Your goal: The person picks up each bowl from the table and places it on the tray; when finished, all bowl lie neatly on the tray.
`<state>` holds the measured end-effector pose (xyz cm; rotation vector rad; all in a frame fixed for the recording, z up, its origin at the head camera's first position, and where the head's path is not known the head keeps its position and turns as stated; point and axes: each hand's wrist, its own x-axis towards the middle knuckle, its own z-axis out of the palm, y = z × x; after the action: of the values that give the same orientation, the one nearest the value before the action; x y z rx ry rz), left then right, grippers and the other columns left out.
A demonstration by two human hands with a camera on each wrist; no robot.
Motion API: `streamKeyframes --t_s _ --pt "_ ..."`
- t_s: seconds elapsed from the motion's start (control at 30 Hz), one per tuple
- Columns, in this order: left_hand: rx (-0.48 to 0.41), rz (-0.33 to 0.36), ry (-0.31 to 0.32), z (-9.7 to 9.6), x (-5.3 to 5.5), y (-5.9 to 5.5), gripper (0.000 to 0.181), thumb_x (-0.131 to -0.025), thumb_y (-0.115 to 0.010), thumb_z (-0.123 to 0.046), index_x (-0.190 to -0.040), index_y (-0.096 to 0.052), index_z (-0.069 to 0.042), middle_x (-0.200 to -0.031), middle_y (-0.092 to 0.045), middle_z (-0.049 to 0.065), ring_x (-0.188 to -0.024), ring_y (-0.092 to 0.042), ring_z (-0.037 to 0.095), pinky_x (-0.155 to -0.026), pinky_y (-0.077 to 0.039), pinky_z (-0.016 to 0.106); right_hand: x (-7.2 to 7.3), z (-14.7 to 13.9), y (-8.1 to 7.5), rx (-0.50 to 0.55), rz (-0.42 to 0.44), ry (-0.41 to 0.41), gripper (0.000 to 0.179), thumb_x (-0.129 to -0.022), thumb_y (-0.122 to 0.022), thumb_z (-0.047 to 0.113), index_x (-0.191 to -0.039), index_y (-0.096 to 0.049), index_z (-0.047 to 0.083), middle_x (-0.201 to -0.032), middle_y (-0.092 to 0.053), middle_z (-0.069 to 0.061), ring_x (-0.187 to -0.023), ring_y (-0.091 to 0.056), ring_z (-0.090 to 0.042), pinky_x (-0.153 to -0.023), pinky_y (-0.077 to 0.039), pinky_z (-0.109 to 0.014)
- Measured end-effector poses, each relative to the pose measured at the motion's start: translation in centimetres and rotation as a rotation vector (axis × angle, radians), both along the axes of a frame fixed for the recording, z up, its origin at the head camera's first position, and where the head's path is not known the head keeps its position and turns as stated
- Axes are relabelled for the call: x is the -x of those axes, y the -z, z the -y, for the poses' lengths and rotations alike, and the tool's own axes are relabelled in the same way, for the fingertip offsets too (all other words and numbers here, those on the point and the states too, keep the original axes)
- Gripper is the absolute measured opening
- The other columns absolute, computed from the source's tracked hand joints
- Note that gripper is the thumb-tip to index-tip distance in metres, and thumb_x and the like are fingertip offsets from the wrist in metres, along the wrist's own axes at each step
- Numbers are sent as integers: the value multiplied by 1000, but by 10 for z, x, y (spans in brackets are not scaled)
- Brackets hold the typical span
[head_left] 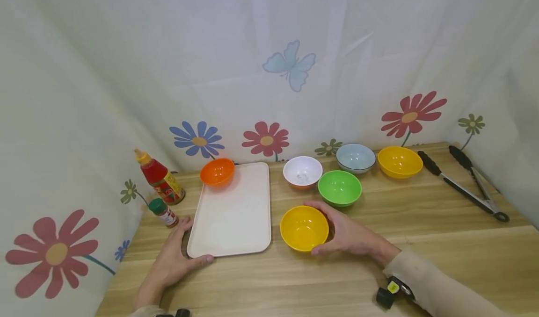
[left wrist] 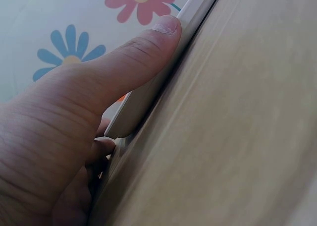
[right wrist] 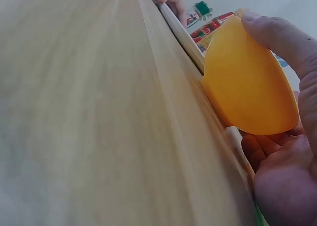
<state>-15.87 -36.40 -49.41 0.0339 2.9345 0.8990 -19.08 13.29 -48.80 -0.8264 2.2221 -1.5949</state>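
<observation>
In the head view, my left hand spans the near left corner of a cream rectangular tray. Its thumb lies straight along the tray's front edge, while the other fingers reach the left side and are partly hidden. An orange bowl overlaps the tray's far left corner. To the right of the tray, my right hand grips a yellow bowl by its right side. The right wrist view shows the thumb at this bowl's rim and curled fingers on its other side.
Behind the held bowl stand a white bowl, a green bowl, a light blue bowl and another yellow bowl. Black-tipped tongs lie far right. A red sauce bottle and a green-capped spice jar stand left.
</observation>
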Motion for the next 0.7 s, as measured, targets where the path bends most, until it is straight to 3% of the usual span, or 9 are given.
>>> streamKeyframes --t_s 0.33,0.43,0.6,0.7 --pt "-5 14 -11 -1 1 2 136 -76 -96 -70 -175 -26 -8 -184 -17 26 -169 -10 54 -133 -15 79 -3 -1 2 -6 22 -16 115 -81 -102 31 -171 -33 8 -165 -53 -5 -150 -52 -29 -135 -30 -66" --pt "-6 5 -6 -1 1 3 136 -76 -96 -70 -175 -27 -8 -184 -17 26 -169 -10 53 -134 -15 78 -3 -1 2 10 24 -10 116 -79 -103 29 -170 -33 9 -164 -54 -3 -150 -52 -28 -135 -31 -56" --pt "-6 -28 11 0 1 3 135 -76 -97 -68 -174 -29 -5 -183 -20 26 -170 -10 53 -134 -15 77 -4 0 2 39 33 1 112 -78 -103 27 -168 -37 13 -161 -56 1 -146 -55 -24 -128 -38 -24" --pt "-4 -29 10 1 1 3 135 -76 -97 -68 -174 -29 -5 -183 -19 27 -169 -10 53 -134 -15 77 -4 0 1 53 39 8 107 -80 -102 28 -167 -40 16 -160 -57 2 -145 -56 -23 -124 -39 -17"
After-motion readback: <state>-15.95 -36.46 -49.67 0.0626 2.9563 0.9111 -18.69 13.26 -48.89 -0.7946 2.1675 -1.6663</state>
